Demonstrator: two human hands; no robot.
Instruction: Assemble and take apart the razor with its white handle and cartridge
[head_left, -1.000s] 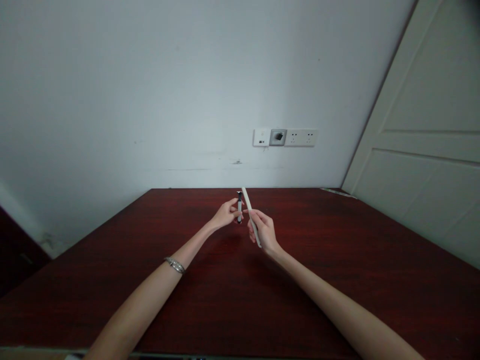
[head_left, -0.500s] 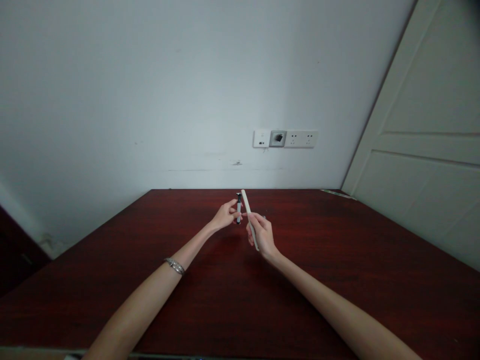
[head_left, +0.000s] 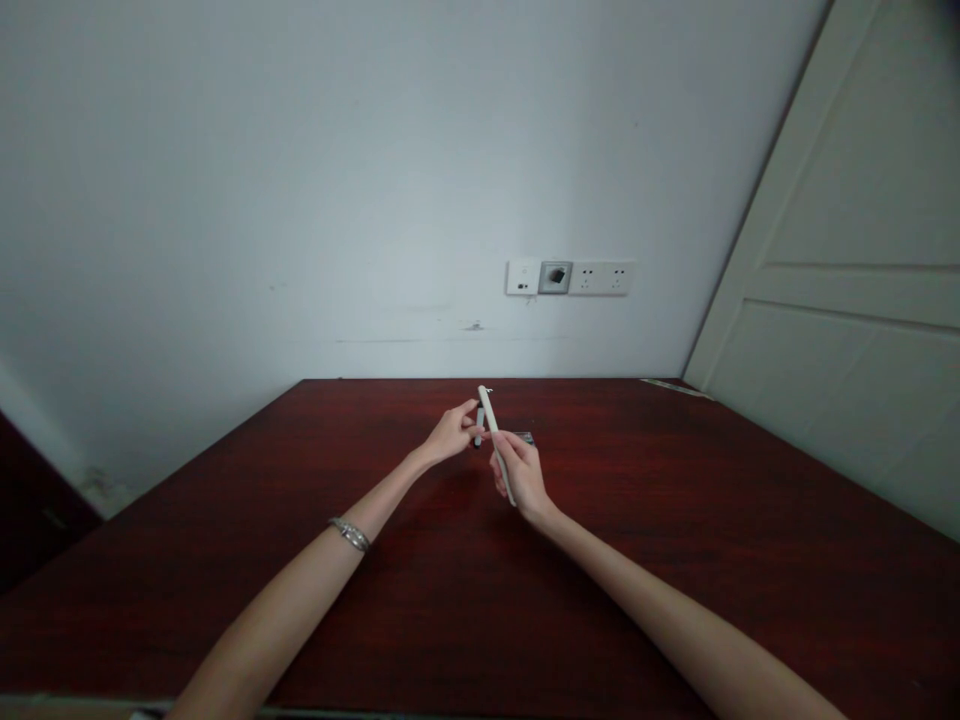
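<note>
My left hand [head_left: 450, 432] is closed, pinching a slim upright razor [head_left: 479, 425] with a grey-white handle and dark ends. My right hand [head_left: 520, 468] grips a long, thin, off-white stick [head_left: 487, 408] that leans up and to the left. The stick's upper end crosses in front of the razor's head and hides most of it; whether the two touch I cannot tell. Both hands are held close together over the far half of the dark red wooden table [head_left: 375, 620]. Just behind my right hand, a small dark, shiny flat thing [head_left: 527, 437] is partly hidden.
A pale wall [head_left: 405, 200] rises behind the table's far edge, with a row of sockets [head_left: 600, 278] on it. To the right stands a white panelled door [head_left: 847, 300]. A thin pale strip [head_left: 675, 388] lies at the table's far right corner.
The stick's upper end has moved left, from beside the razor to across its head. More of the dark flat thing behind my right hand shows. My left hand has hardly moved.
</note>
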